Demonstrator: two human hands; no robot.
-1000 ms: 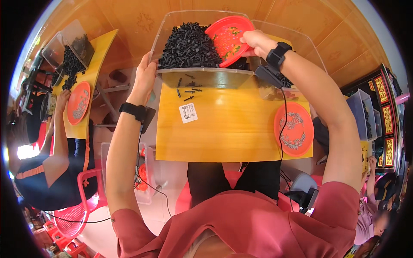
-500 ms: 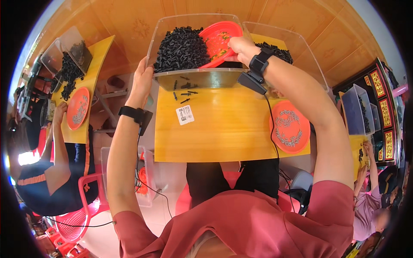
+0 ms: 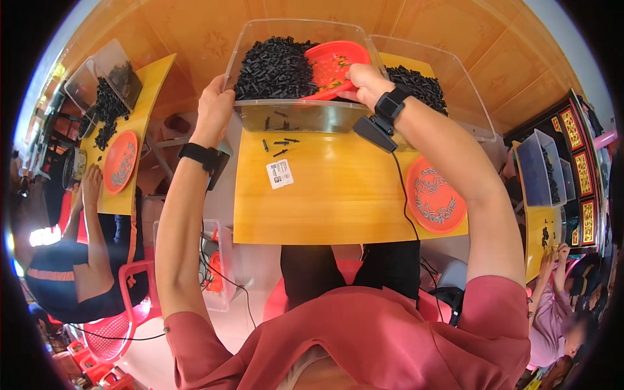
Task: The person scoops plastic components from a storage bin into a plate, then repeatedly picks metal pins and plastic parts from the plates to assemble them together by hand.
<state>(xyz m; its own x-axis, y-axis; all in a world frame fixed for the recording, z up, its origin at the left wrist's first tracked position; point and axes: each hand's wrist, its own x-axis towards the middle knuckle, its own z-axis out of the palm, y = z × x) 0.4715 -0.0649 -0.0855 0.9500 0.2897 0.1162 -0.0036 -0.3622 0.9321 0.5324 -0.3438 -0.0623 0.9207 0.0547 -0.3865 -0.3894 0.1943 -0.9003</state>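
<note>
1. Red plate [image 3: 341, 60] tilted inside the clear bin [image 3: 309, 117], against heaped black parts [image 3: 270, 71]; your right hand [image 3: 368, 83] pinches its rim.
2. Your left hand [image 3: 214, 109] has its grip closed on the bin's left corner.
3. No pile shows on the plate; the large heap suggests much is left.
4. Bench [image 3: 312, 211]: a few loose pins [image 3: 281, 153]; orange plate [image 3: 443, 225] of grey pieces.
</note>
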